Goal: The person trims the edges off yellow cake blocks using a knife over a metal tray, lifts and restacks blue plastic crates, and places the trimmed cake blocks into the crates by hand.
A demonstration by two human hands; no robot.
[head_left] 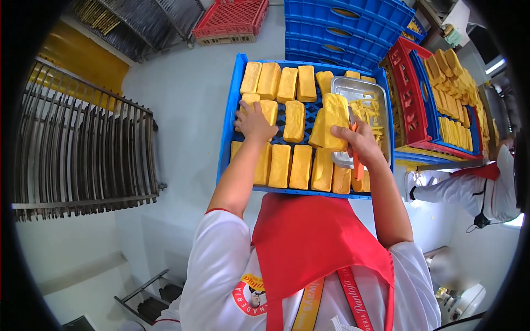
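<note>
Rows of yellow loaves [294,121] lie in a blue crate [223,160]. My left hand [256,122] rests with spread fingers over loaves in the middle row at the left. At the right, my right hand [361,142] is closed round an orange-handled knife [358,165] and touches the edge of a larger yellow loaf [334,113] with the thumb. That loaf overlaps the rim of a metal tray [388,118], which holds thin yellow strips [371,108]. Part of the knife is hidden by my hand and the loaf.
Blue crates [337,27] are stacked behind, and a red crate [234,19] sits on the floor. More loaves fill a blue crate [433,118] at the right. A metal rack [83,143] stands at the left. Another person [469,190] is at the far right.
</note>
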